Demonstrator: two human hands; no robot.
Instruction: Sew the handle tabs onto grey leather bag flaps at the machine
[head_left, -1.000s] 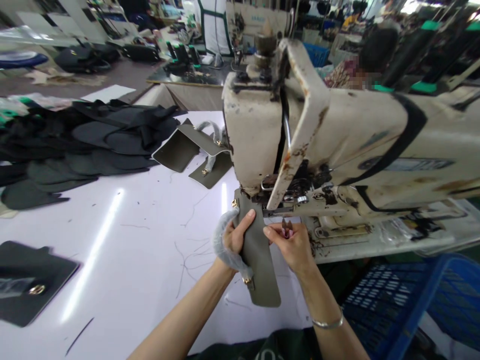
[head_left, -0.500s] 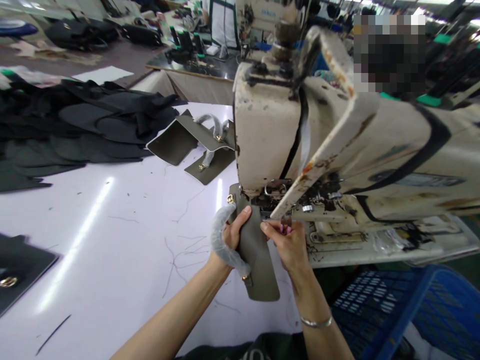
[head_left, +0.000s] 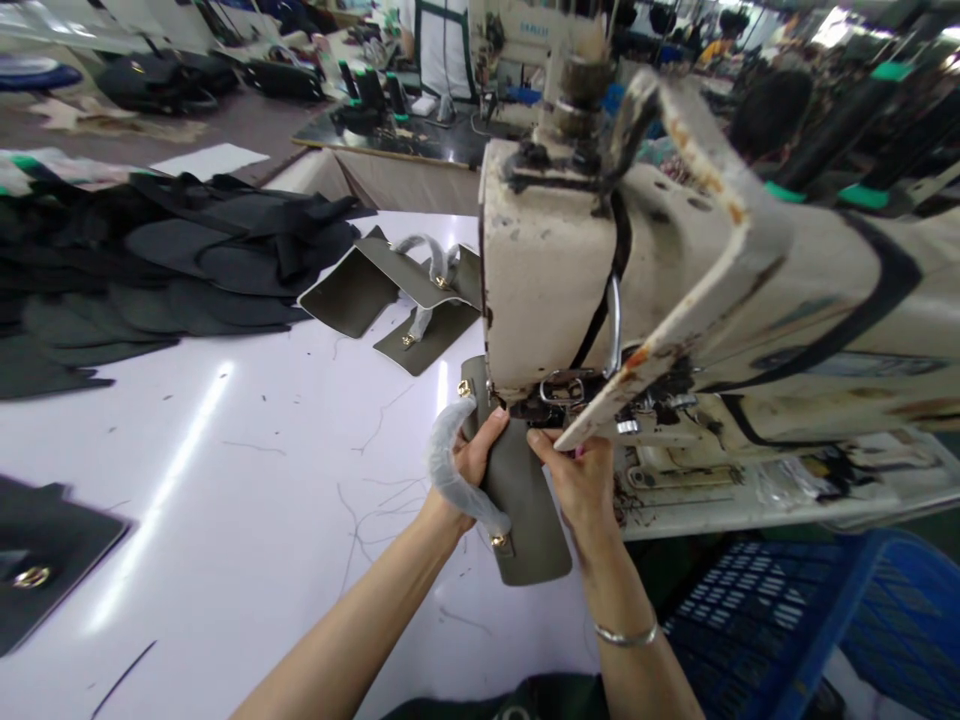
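An olive-grey panel lies on the white table, its upper part beside the needle area of a cream sewing machine. A plastic-wrapped handle with gold rings is fixed along its left side. My left hand reaches through the handle, thumb on top of the panel near the machine, the other fingers hidden. My right hand holds the panel's right edge with thumb and curled fingers, just below the machine's needle area. A slanting metal bar crosses in front of the machine head.
More olive panels with wrapped handles lie behind on the table. Dark pieces are heaped at the left, another dark panel nearer. A blue basket stands at the lower right.
The panel has moved slightly up toward the machine and a little right in view, with both hands. The machine and table also appear shifted slightly right. A metal lever on the machine head now shows lower.
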